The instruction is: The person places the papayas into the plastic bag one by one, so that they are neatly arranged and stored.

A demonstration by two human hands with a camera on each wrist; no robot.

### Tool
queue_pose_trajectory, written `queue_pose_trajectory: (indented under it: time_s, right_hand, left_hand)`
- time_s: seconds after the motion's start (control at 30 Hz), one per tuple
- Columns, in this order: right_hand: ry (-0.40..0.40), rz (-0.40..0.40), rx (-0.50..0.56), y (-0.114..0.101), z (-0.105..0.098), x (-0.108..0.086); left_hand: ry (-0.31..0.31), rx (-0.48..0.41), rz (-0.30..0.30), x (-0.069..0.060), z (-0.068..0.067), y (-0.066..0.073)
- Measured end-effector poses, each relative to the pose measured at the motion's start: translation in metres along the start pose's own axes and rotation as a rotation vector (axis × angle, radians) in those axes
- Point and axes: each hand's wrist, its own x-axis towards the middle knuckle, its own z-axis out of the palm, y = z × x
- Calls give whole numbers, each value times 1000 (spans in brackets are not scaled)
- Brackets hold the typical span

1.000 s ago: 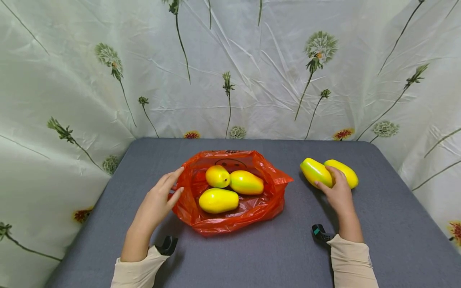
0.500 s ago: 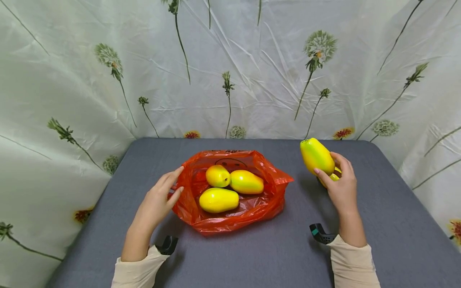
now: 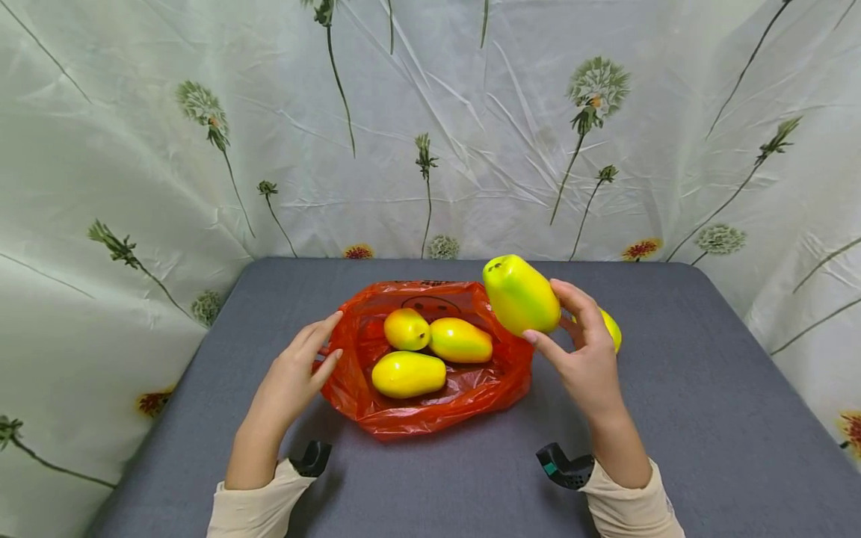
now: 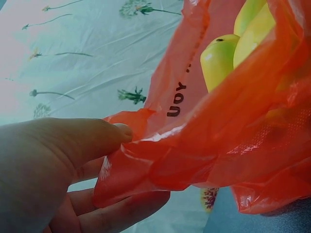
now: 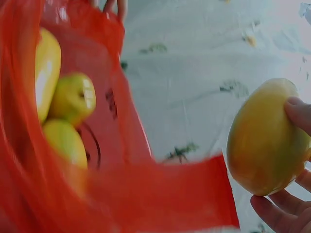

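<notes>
A red plastic bag [image 3: 444,418] lies with its mouth spread wide, and three yellow papayas are inside, among them the front papaya [image 3: 408,375]. My left hand [image 3: 289,381] pinches the bag's left rim; in the left wrist view the thumb [image 4: 109,136] lies over the plastic and the fingers are under it. My right hand [image 3: 588,359] grips another yellow-green papaya [image 3: 521,295], held in the air over the bag's right edge. The right wrist view shows this held papaya [image 5: 265,141] between thumb and fingers, apart from the bag.
One more papaya [image 3: 612,330] rests on the grey table [image 3: 699,418] behind my right hand, partly hidden by it. A pale curtain [image 3: 498,134] with dandelion prints hangs around the table's back and sides.
My right hand has lifted one papaya off the table on the right and carried it left to the bag. The other papaya now lies further left. My left hand has stayed in place.
</notes>
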Motion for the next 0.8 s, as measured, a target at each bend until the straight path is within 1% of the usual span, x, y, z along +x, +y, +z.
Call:
queue_pose_trajectory:
  time_s: [0.1,0.2,0.37,0.53,0.63,0.73,0.8]
  right_hand:
    - [-46,-12,72,-5,12,-1]
    - [-82,-22,110,-7,24,-2]
    - [-166,9,109,-14,45,-5]
    - [-253,93,74,-24,62,-9]
    - [-285,166,61,-19,69,-12]
    - [-302,223,56,-3,74,-16]
    - [-312,237,34,8,75,-19]
  left_hand:
    - [-4,-3,-5,0,0,0]
    - [-6,-4,-9,0,0,0]
    - [-7,-7,-15,0,0,-1]
    - [-15,-14,-26,0,-1,-1]
    - [-18,-17,-27,0,-1,-1]
    - [-9,-16,-16,-1,-2,-1]
    - [1,-15,-6,-1,-1,-2]
